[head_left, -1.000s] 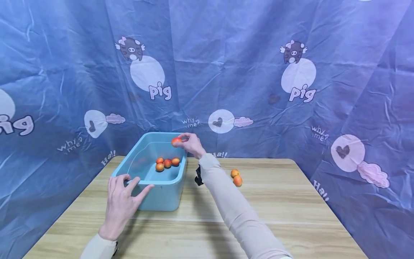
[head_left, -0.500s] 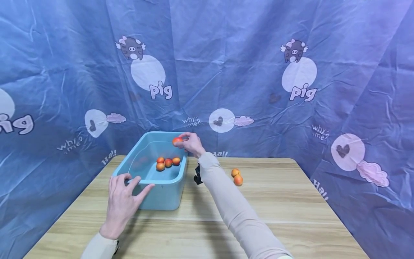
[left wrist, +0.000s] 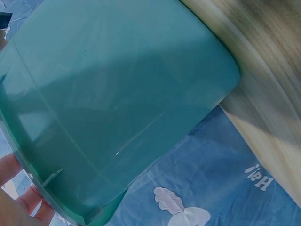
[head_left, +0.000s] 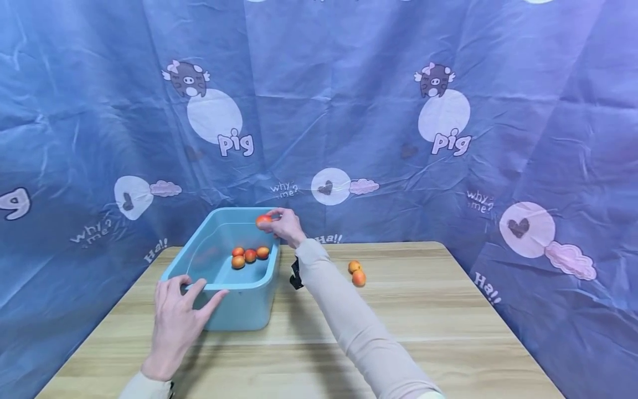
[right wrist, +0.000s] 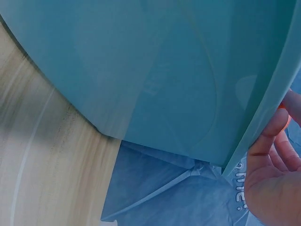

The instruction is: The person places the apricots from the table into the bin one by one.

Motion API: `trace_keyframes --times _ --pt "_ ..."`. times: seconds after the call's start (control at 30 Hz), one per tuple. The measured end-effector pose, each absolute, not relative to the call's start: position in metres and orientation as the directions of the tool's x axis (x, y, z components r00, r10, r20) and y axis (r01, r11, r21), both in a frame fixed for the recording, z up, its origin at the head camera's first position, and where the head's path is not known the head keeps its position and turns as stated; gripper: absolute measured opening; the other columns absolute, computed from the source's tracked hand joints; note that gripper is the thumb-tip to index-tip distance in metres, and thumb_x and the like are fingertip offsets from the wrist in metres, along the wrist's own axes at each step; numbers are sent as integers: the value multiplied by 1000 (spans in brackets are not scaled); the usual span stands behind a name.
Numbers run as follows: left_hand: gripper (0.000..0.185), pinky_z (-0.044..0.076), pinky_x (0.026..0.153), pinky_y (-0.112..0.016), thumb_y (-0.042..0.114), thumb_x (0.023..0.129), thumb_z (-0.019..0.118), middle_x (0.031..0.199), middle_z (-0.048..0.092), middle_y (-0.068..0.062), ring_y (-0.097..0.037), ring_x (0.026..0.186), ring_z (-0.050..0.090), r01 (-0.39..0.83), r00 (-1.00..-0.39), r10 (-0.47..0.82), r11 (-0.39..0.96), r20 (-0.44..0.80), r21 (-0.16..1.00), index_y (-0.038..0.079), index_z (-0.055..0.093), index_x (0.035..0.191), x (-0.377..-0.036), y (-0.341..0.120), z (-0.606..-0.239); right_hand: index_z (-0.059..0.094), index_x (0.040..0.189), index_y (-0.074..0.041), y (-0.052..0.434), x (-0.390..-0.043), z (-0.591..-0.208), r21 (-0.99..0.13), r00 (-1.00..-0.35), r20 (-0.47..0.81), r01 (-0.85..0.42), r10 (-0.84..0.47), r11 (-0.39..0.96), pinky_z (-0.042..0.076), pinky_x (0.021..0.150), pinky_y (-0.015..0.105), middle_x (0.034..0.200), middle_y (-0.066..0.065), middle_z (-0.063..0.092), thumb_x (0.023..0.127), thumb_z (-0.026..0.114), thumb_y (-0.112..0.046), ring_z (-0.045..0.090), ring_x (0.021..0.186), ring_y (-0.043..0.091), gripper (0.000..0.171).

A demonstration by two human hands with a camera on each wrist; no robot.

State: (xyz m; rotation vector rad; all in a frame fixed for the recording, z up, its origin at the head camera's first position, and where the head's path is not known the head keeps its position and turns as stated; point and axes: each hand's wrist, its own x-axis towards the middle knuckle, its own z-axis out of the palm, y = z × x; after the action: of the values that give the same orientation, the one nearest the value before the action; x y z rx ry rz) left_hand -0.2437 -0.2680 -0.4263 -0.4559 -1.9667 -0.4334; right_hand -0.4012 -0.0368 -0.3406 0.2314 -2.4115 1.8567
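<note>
Left hand (head_left: 175, 321) rests on the near rim of the blue tub (head_left: 219, 302), fingers spread and fairly straight, thumb out along the front wall; same bracing hold as a second ago, so the tub is steadied. In the tub, three apricots (head_left: 250, 255) lie clustered on the floor toward the far right corner, count unchanged. Right hand (head_left: 283, 225) pinches one apricot (head_left: 263, 221) between thumb and fingertips over the tub's far right rim; it has barely moved in the last second, fruit not yet released. Judged: the drop is pending. Two loose apricots (head_left: 356, 274) sit touching on the wooden table (head_left: 438, 310), right of the sleeve (head_left: 349, 327).
</note>
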Motion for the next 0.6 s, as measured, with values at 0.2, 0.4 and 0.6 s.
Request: trace_keyframes --times 0.2,0.4,0.6 --pt "76 31 90 -58 74 86 50 95 53 -27 -42 92 45 488 -419 136 867 898 96 1 71 93 -243 -269 -428 68 109 -10 -40 -402 -343 -948 -983 178 -183 -43 261 48 52 22 95 11 76 79 82 -17 74 86 27 33" --pt "75 30 89 -59 73 86 53 95 53 -28 -44 91 46 501 -398 134 860 907 93 0 71 92 -245 -269 -428 67 110 -8 -38 -404 -343 -955 -984 171 -178 -50 237 55 57 26 95 12 75 85 77 -15 74 84 24 28" --pt "73 30 88 -58 71 84 56 94 54 -28 -43 91 46 505 -407 134 857 904 100 0 71 92 -245 -271 -428 66 112 -4 -33 -404 -342 -970 -981 148 -168 -123 173 57 81 44 102 15 74 90 71 -13 73 92 28 25"
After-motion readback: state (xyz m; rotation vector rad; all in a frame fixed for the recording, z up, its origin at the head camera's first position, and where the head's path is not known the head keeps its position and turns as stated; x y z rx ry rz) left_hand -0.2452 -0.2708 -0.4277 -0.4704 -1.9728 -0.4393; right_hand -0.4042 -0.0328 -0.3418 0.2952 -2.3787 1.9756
